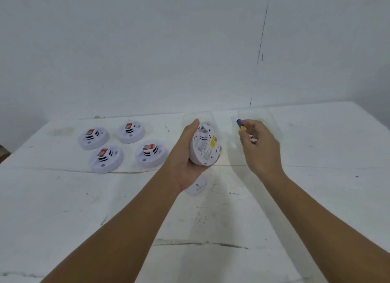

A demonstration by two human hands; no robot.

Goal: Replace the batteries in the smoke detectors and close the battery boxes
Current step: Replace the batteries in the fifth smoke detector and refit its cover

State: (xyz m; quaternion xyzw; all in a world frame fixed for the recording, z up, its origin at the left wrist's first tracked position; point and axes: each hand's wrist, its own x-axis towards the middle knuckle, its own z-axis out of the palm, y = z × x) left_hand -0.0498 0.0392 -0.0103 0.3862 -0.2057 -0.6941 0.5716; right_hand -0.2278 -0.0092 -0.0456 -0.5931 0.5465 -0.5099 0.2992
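My left hand (185,156) grips a white round smoke detector (204,145) above the table, its underside turned toward me with a yellow label and an uncovered battery slot. My right hand (258,144) holds a purple and yellow battery (241,125) between thumb and fingers, just right of the detector and apart from it. A small white cover piece (197,188) lies on the table below my left hand. Several other white detectors, such as one at the front left (105,159), sit face up on the left.
Two clear plastic trays (256,115) stand at the back of the white table (84,208), behind my hands. A white wall rises right behind the table's far edge. The table surface is scuffed and cracked.
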